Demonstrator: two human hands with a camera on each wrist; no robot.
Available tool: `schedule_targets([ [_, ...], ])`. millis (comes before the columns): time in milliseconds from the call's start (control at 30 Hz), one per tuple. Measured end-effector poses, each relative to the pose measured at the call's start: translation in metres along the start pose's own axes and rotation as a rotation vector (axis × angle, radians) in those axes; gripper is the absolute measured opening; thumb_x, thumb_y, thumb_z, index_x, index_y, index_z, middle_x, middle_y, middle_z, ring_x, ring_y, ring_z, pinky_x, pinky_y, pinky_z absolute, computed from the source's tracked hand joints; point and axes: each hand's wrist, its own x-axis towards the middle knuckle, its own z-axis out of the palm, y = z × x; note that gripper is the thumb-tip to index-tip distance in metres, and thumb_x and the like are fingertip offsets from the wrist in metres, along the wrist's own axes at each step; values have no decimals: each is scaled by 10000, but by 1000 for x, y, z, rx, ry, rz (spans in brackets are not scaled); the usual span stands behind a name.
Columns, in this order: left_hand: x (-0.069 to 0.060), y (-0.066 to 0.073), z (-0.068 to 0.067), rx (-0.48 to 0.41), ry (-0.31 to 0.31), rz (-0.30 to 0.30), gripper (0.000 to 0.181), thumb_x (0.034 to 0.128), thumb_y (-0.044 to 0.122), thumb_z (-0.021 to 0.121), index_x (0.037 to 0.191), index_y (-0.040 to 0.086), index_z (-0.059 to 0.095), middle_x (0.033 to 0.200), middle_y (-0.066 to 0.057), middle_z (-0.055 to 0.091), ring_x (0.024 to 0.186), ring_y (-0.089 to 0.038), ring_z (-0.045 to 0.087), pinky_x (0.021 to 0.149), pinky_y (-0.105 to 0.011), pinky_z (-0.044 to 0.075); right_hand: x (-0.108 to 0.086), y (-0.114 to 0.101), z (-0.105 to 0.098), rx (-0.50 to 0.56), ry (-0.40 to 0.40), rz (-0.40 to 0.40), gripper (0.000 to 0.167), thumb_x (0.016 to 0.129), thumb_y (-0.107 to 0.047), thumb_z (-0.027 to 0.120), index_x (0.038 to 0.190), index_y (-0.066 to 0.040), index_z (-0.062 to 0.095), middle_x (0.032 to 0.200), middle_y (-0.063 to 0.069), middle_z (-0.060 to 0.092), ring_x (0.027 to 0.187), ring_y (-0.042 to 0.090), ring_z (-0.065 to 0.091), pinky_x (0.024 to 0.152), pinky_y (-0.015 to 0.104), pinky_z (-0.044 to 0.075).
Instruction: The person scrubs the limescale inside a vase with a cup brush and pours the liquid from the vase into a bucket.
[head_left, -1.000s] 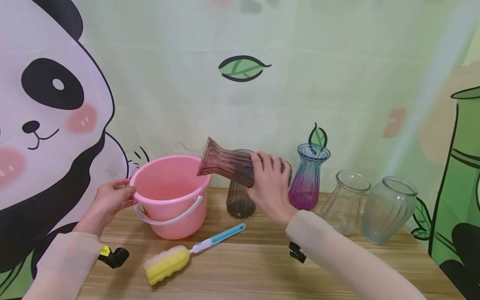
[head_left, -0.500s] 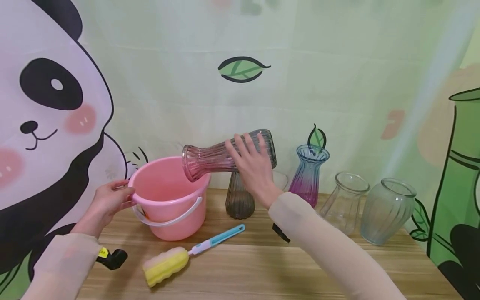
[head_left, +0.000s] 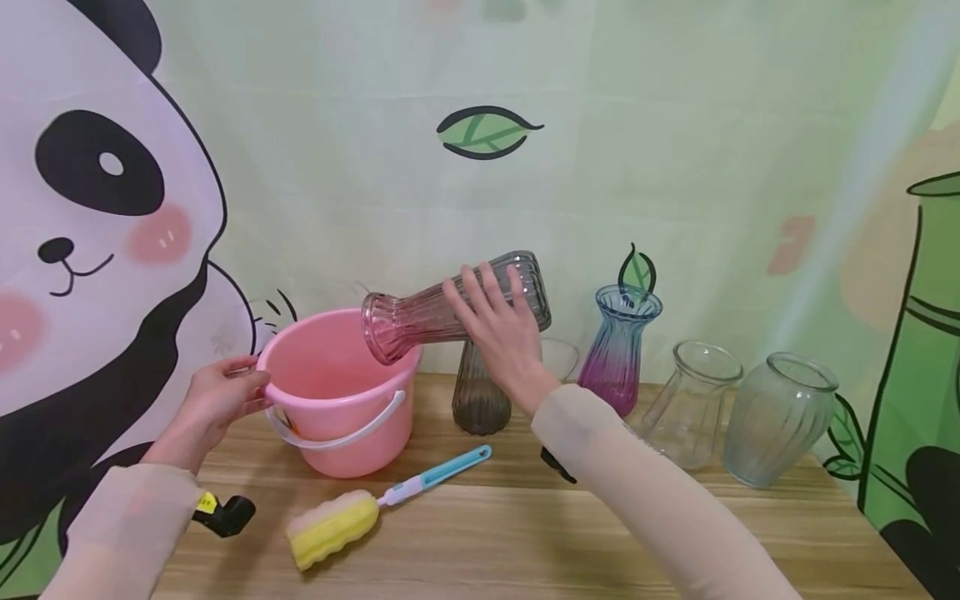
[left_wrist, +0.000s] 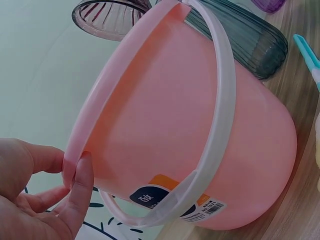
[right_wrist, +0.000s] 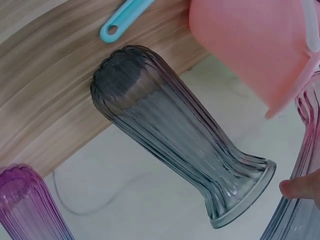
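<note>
The left hand [head_left: 217,396] pinched the pink bucket [head_left: 356,458] by its rim, presumably to steady it, while the right hand [head_left: 501,333] gripped the pink-and-grey vase [head_left: 429,317] around its body, tipped (base higher than mouth) at the bucket's opening, seemingly to aim it inward.

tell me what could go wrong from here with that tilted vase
The tilted vase could slip, since the right hand holds glossy glass tipped sideways. Lowering it might knock the grey vase standing close by. The pink bucket may shift if bumped, as the left hand only pinches its rim.
</note>
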Motion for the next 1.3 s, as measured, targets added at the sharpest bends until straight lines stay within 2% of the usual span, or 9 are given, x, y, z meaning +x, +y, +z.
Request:
schedule_targets([
  [167,0,3,2,14,10,0,631,942,212,473,1428,-53,170,1357,-296,353,718,-6,607,748,-237,526,-7,1,1,60,13,66,653,773,-183,668,1354,-233,374,1373,39,400,1265,244,350,1052,470,225],
  [267,-1,4,2,101,46,28,637,934,245,476,1413,-67,197,1364,-309,345,926,-179,624,850,-335,501,-12,4,-1,203,-57,145,764,713,-282,750,1364,-229,354,1379,43,394,1273,256,336,1054,491,215],
  [433,-5,9,10,284,215,158,630,904,332,501,1382,-33,310,1377,-291,347,1238,-433,357,974,-527,377,-22,8,-4,438,-125,331,883,644,-386,798,1377,-214,337,1372,44,389,1258,271,327,1045,515,197],
  [533,-12,16,27,312,362,353,504,884,297,552,1288,7,465,1275,-249,465,1178,-403,419,938,-506,397,-29,8,-7,549,-73,437,856,634,-384,799,1354,-198,376,1340,40,418,1212,274,358,1024,511,208],
  [633,-19,23,50,336,461,663,327,842,202,628,1106,11,591,1074,-186,572,988,-326,516,803,-393,433,-36,5,-11,656,-20,521,870,598,-369,820,1336,-192,395,1315,31,439,1168,270,384,987,497,230],
  [800,-33,35,93,314,323,1066,274,767,103,719,1011,22,624,948,-102,637,806,-211,576,668,-209,457,-49,-2,-20,825,-19,616,953,544,-389,848,1349,-202,373,1303,26,458,1133,265,398,928,474,262],
  [1067,-66,53,154,136,-213,823,695,814,216,693,1394,214,310,1365,-36,455,1241,-236,451,987,-466,395,-78,-13,-28,1244,-217,627,949,587,-361,845,1367,-209,327,1254,7,463,1125,183,403,941,428,345],
  [1167,-74,56,171,66,-303,784,723,816,158,685,1410,202,275,1398,-38,412,1282,-243,400,1006,-496,364,-93,-17,-27,1404,-312,642,941,609,-319,842,1377,-229,305,1273,-10,444,1151,169,416,956,434,372],
  [1300,-70,42,191,40,-310,734,711,800,231,708,1393,252,317,1337,-25,479,1197,-249,489,925,-452,452,-114,-20,-19,1560,-381,629,921,649,-265,826,1389,-206,280,1319,11,434,1190,189,459,983,442,383],
])
